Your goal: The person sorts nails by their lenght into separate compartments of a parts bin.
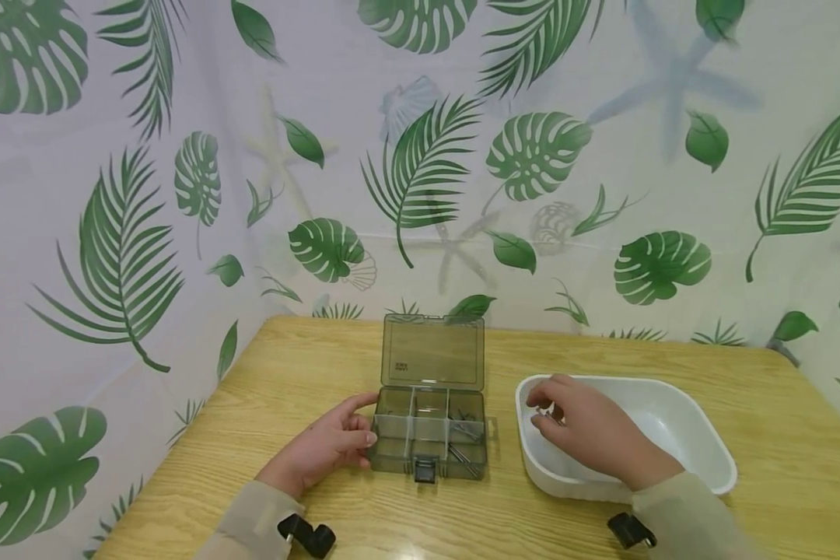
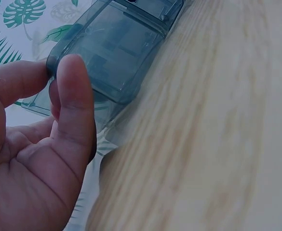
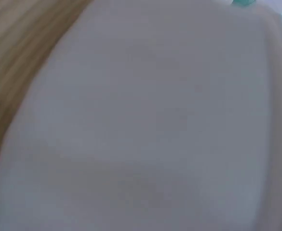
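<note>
A translucent grey compartment box (image 1: 428, 435) stands on the table with its lid (image 1: 432, 354) raised. Thin metal pieces (image 1: 464, 460), like nails or screws, lie in its right-hand compartments. My left hand (image 1: 329, 443) holds the box by its left side; in the left wrist view, thumb and fingers (image 2: 73, 91) close on a corner of it. Over the left part of a white basin (image 1: 696, 435), my right hand (image 1: 588, 428) has its fingers curled in a pinch. Small greyish metal bits (image 1: 547, 416) show between its fingertips, too small to name. The right wrist view has only the blurred basin.
The wooden table (image 1: 322, 354) carries both containers, the basin to the right of the box. A leaf-patterned cloth (image 1: 434, 194) hangs behind and at the left. A black clasp (image 1: 425, 469) is on the box's front.
</note>
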`<state>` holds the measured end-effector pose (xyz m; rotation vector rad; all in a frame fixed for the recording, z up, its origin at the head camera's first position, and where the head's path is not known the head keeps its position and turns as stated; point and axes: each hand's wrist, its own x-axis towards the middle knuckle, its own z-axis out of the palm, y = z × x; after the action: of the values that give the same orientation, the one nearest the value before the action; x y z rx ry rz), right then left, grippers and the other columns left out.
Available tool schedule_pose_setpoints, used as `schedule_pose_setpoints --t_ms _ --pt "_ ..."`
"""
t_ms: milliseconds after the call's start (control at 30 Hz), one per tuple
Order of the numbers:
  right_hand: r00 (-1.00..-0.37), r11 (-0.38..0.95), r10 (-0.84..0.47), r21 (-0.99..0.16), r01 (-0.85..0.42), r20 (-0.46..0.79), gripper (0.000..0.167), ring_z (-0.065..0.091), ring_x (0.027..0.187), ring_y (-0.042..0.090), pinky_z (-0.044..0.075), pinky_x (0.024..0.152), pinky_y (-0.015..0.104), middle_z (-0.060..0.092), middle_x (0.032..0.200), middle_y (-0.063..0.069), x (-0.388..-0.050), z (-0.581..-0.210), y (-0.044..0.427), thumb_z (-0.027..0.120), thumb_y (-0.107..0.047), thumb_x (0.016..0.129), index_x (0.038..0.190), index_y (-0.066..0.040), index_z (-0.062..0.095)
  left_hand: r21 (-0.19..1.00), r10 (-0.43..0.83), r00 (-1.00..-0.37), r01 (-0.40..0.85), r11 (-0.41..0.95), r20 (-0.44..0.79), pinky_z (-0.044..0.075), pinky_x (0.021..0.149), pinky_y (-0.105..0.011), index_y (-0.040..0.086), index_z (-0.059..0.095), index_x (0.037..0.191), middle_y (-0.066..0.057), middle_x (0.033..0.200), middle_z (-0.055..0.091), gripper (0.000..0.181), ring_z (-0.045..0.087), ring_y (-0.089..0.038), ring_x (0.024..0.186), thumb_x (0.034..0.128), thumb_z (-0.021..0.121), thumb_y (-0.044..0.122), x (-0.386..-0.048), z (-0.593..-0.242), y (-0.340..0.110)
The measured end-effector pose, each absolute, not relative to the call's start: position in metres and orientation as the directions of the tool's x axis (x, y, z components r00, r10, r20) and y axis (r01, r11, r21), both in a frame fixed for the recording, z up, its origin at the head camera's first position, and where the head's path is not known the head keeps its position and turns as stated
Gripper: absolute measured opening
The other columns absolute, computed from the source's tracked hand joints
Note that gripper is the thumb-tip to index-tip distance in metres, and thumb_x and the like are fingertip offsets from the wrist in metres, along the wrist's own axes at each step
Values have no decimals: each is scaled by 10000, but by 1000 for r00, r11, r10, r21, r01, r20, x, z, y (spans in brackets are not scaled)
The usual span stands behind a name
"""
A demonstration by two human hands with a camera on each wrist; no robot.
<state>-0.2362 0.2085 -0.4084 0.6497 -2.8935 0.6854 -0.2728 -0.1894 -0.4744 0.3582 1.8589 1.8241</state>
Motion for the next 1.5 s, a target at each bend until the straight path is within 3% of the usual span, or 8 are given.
schedule_pose_setpoints --t_ms 267,533,767,933,1067,1167,1300,1500 --pt "-940 842 -332 -426 -332 77 291 597 884 127 520 753 381 663 1164 60 -241 -423 254 716 -208 940 1206 -92 685 984 523 -834 -166 67 -176 572 725 -353 142 227 1610 -73 965 486 724 520 -194 794 1008 624 88 -273 -475 -189" --pt "-949 872 -314 -403 -278 -24 420 589 902 170 516 761 402 635 1226 112 -246 -434 277 748 -196 904 1280 -32 662 983 515 -838 -170 68 -180 573 724 -361 143 232 1609 -74 962 479 726 513 -196 794 1004 630 92 -273 -474 -190" --pt "-956 898 -273 -386 -212 -109 585 615 1081 294 504 928 546 531 1397 230 -246 -442 281 770 -228 895 1399 1 579 983 524 -833 -170 61 -177 573 714 -350 132 221 1611 -72 957 481 725 518 -189 780 1007 619 79 -272 -475 -190" --pt "-948 897 -305 -363 -253 -90 599 492 1283 447 415 1020 624 514 1412 249 -247 -447 282 766 -245 895 1404 7 577 984 521 -836 -170 57 -174 572 711 -348 135 222 1611 -71 958 486 719 521 -186 779 1011 614 81 -271 -474 -190" --pt "-942 898 -329 -333 -288 -71 515 518 1246 432 424 1009 620 557 1326 210 -248 -449 284 777 -245 877 1315 -8 643 984 519 -837 -170 58 -176 572 714 -346 133 219 1611 -70 957 485 718 520 -186 784 1012 611 78 -271 -473 -189" --pt "-945 902 -316 -332 -274 -79 370 577 1106 318 474 954 570 582 1196 113 -249 -449 284 781 -221 866 1191 -69 690 984 518 -837 -170 60 -176 571 714 -347 127 217 1611 -69 954 483 720 518 -187 786 1010 612 74 -271 -472 -189" --pt "-950 912 -296 -325 -250 -100 195 518 922 189 493 842 469 545 1025 5 -250 -449 283 778 -194 859 1023 -169 675 983 515 -838 -174 58 -179 570 714 -351 127 216 1611 -67 946 484 727 519 -190 785 1007 617 77 -272 -473 -189" --pt "-941 903 -329 -316 -290 -75 161 449 761 140 412 689 344 485 833 -34 -246 -451 284 742 -145 874 827 -212 604 984 516 -838 -168 62 -176 572 720 -357 130 223 1610 -72 948 484 729 525 -194 787 1003 624 83 -272 -472 -188"
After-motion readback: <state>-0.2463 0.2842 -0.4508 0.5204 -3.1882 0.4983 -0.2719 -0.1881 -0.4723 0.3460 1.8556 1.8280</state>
